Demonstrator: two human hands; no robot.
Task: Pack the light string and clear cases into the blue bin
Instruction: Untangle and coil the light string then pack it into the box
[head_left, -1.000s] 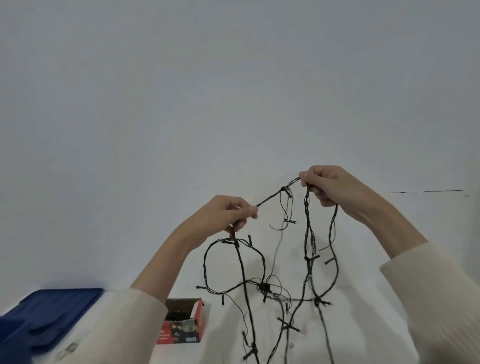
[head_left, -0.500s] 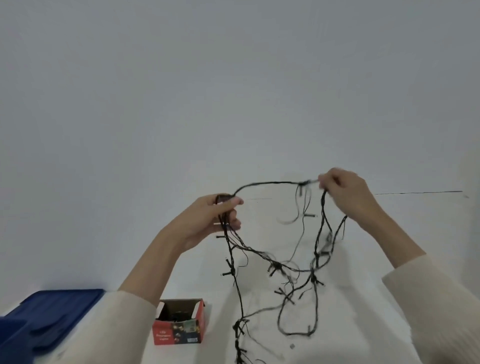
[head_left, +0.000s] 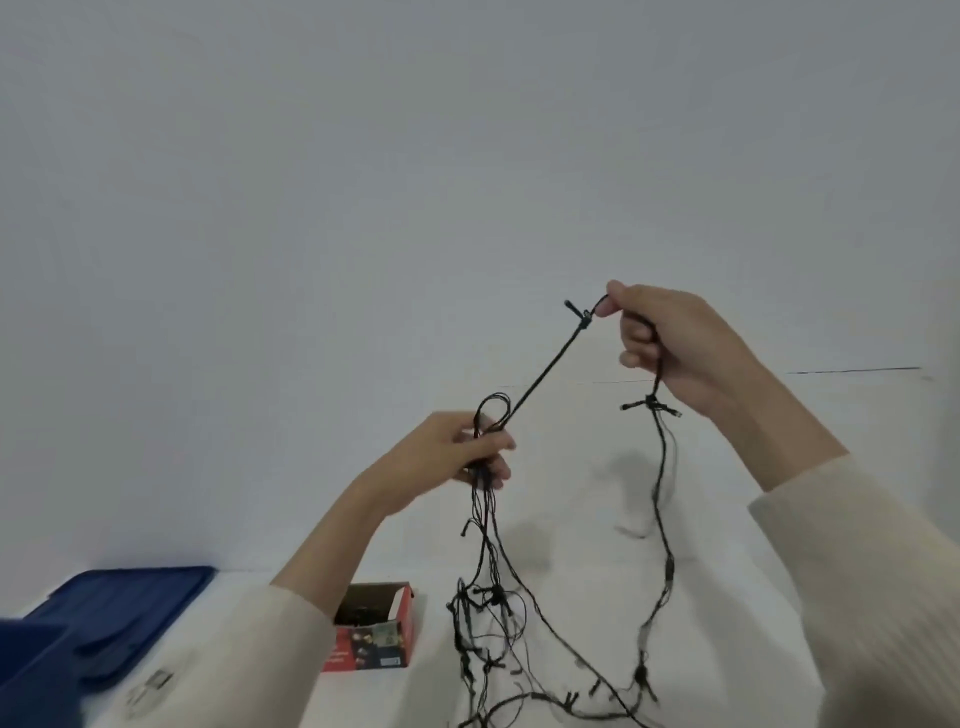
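Note:
A black light string (head_left: 545, 364) runs taut between my two hands above the white table. My left hand (head_left: 457, 452) grips a gathered bundle of its loops, which hang down into a tangle (head_left: 493, 623) on the table. My right hand (head_left: 670, 348), raised higher, pinches the string near a small bulb, and another strand drops from it to the table. The blue bin (head_left: 31, 654) shows at the lower left corner. A clear case (head_left: 150, 686) lies flat on the table beside it, faint and hard to make out.
A small open red cardboard box (head_left: 374, 639) stands on the white table (head_left: 571, 519) between the bin and the tangle. A blue lid (head_left: 130, 608) lies at the left. A plain pale wall fills the view behind.
My right hand has risen and drawn the string taut. My left hand has gathered more loops into its grip. The hanging strands have pulled in closer together.

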